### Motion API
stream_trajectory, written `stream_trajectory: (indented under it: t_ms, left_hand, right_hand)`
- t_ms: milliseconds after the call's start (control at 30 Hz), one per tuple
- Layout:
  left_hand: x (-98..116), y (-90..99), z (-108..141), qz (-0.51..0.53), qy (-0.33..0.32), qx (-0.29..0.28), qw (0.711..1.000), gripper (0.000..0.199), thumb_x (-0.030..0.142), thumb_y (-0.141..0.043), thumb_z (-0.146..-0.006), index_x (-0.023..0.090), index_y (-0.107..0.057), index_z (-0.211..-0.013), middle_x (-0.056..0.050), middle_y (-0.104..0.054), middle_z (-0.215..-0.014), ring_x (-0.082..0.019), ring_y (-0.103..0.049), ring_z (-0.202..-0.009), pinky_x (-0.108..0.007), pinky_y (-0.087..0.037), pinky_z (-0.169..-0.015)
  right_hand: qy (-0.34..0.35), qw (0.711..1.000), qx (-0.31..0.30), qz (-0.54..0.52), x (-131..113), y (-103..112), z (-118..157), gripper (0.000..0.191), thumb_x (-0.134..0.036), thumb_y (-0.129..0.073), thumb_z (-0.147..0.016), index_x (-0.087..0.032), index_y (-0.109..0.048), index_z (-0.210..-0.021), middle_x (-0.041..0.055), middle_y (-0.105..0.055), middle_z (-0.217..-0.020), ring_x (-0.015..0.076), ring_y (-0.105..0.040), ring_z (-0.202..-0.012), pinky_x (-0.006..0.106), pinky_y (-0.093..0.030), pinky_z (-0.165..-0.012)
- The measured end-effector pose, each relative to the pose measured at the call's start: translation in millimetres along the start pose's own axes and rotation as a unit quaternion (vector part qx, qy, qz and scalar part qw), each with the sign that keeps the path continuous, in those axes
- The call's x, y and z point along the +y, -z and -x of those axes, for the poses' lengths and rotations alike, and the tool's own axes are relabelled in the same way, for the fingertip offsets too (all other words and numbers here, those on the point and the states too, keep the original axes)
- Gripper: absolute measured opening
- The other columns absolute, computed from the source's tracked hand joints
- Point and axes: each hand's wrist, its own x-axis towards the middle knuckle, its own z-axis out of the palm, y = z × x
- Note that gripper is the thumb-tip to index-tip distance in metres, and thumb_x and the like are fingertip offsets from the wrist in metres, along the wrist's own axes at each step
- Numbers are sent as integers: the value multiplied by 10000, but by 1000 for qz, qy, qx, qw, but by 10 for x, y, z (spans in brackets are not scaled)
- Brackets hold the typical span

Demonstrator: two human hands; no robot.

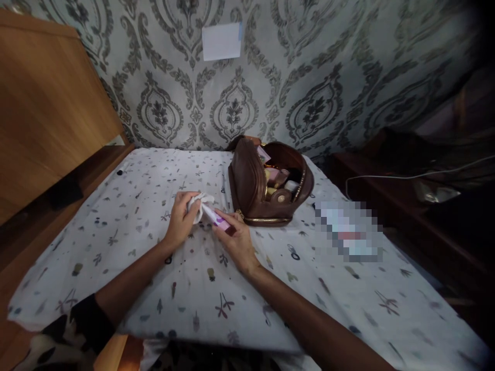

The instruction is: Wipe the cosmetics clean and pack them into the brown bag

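My right hand (237, 239) is closed around a pink and purple tube (219, 221) with a dark red end, tilted with its pale end toward the left. A crumpled white cloth or wipe (204, 199) is pinched in my left hand (183, 219), pressed against the tube's pale end. Part of that end is hidden by the cloth and fingers. Just beyond my right hand stands a brown bag (247, 180), its gold zipper undone. Several small items (276, 178) show inside it, among them pink, yellow and white ones.
A white patterned sheet (154, 288) covers the surface under my hands. To the right lies a pixelated flat object (348, 229). A wooden cabinet (46, 108) stands at left, a patterned wall (174, 77) behind. A white cable (406, 176) runs across the dark furniture at right.
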Motion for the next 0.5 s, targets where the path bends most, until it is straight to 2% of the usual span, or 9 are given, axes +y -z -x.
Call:
stream_trajectory:
  t_ms: [100,233,367,500]
  left_hand:
    - [-33,-25,4,54,64,-13,996,240,370,-530,-948,216,-650,-1086,-51,-632,-1030,-218,-592,-1007,-340,-467,-903]
    - [-65,-78,31,132,113,-33,984,282,420,-540,-937,215,-640,-1104,-41,-672,-1056,-214,-620,-1005,-333,-477,-917]
    - [-29,-98,57,140,92,-63,984,312,424,-549,-938,202,-660,-1128,-70,-678,-1160,-227,-605,-1129,-356,-429,-1036]
    - [66,-95,109,136,52,-141,979,419,419,-642,-887,220,-612,-1254,-96,-611,-1329,-248,-537,-1281,-379,-382,-1115]
  right_hand:
    - [-11,1000,0,-19,-25,-2,3,419,-388,-746,-791,-284,-744,-1197,58,-630,-993,192,-571,-876,328,-511,-800]
    - [-2,998,-9,-55,-70,0,7,352,-475,-637,-896,-286,-757,-1167,65,-668,-1039,205,-606,-972,366,-499,-914]
    - [-10,994,-4,-107,-38,-10,-11,323,-465,-642,-898,-279,-771,-1129,60,-696,-1088,212,-619,-1049,381,-463,-1000]
    - [-41,983,27,-175,20,-27,-42,308,-442,-706,-850,-272,-774,-1098,54,-698,-1114,218,-624,-1079,387,-459,-1015]
